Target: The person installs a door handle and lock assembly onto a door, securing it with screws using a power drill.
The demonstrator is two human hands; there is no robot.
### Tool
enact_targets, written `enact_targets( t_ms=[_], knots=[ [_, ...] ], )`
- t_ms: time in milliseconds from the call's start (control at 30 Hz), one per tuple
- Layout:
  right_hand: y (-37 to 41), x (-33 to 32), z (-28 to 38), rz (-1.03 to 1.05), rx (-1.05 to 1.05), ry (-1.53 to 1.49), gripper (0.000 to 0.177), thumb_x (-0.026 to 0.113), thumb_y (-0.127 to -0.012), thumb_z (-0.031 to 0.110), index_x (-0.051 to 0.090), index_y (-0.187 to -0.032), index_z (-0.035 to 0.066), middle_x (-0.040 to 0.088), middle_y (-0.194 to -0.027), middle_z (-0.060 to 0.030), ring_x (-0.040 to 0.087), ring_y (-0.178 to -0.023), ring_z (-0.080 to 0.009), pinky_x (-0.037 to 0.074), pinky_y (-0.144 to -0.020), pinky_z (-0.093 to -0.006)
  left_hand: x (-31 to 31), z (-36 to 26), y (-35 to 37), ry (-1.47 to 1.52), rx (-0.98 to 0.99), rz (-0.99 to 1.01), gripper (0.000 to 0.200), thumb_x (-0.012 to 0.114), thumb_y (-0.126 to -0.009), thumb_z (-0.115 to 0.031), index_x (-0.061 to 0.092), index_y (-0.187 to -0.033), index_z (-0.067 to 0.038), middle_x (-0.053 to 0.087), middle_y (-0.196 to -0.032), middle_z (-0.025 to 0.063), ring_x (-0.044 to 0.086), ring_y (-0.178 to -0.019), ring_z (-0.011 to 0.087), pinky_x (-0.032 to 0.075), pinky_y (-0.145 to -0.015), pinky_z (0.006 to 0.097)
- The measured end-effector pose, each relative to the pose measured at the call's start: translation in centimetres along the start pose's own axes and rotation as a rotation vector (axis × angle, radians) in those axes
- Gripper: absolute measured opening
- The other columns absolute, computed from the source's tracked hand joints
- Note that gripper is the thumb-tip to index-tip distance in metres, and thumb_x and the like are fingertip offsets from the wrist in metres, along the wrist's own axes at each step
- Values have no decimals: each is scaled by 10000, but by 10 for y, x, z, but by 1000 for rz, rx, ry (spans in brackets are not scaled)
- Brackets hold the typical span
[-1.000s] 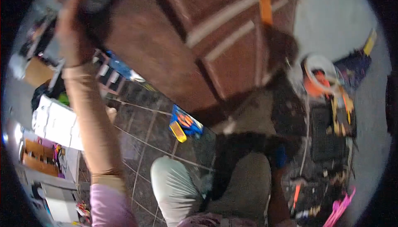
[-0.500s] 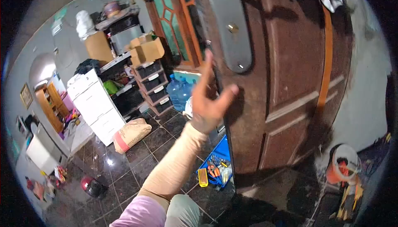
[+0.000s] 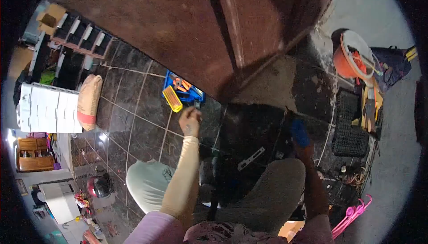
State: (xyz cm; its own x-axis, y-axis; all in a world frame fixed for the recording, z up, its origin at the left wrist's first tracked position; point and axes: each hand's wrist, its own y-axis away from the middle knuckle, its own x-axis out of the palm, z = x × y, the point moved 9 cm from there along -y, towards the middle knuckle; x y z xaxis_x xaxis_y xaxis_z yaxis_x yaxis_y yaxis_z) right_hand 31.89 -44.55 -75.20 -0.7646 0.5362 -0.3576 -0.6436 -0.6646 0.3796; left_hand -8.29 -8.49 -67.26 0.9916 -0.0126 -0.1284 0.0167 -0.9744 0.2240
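My left hand [image 3: 191,121] is curled closed just below a blue toolbox [image 3: 197,96] that holds orange-handled tools. Whether anything is in its fingers is too small to tell. Between hand and box lies a yellow-edged case [image 3: 172,99]. In deep shadow on the right, my right hand [image 3: 306,148] is at a blue object [image 3: 299,132]; its fingers cannot be made out. A slotted metal plate [image 3: 251,159] rests on the dark floor between my knees and the door. The brown door [image 3: 178,25] rises in front of me.
An orange-and-white bucket [image 3: 350,59] stands by the right wall, above a dark mat [image 3: 351,123]. Pink hangers [image 3: 352,215] are at the lower right. On the left are a paper sack [image 3: 90,99], white drawers [image 3: 51,110] and a helmet [image 3: 98,186] on the tiles [image 3: 145,130].
The view has tilted down and turned from the door's lock plate to the floor. My left hand has gone from spread fingers beside the door edge to curled near the toolbox. My right arm has appeared.
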Motion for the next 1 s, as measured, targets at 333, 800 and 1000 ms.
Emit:
enact_targets(
  t_ms=[333, 800, 1000],
  knots=[
    [25, -27, 23, -115, -3, -89, 326, 781, -840, 185, 645, -1090, 25, 677, -983, -76, 646, -867, -206, 504, -815, -367, 81, 205, 155, -809, -235, 801, 229, 555, -895, -151, 688, -1032, -26, 692, -980, 124, 651, -889, 270, 521, -820, 374],
    [238, -68, -2, -573, 279, -738, 317, 720, -886, 199, 611, -1134, 34, 670, -940, -75, 651, -814, -190, 524, -762, -338, 173, 215, 249, -1114, -120, 1605, 274, 532, -917, -192, 675, -1100, -48, 669, -1072, 170, 634, -1029, 335, 499, -942, 450],
    [349, -66, 39, -768, 151, -934, 420, 646, -938, 308, 553, -1182, -20, 654, -935, -124, 651, -801, -227, 530, -748, -356, 180, 237, 261, -1175, 354, 1634, 286, 545, -919, -194, 680, -1130, -57, 678, -1129, 152, 636, -1059, 335, 505, -951, 440]
  ],
)
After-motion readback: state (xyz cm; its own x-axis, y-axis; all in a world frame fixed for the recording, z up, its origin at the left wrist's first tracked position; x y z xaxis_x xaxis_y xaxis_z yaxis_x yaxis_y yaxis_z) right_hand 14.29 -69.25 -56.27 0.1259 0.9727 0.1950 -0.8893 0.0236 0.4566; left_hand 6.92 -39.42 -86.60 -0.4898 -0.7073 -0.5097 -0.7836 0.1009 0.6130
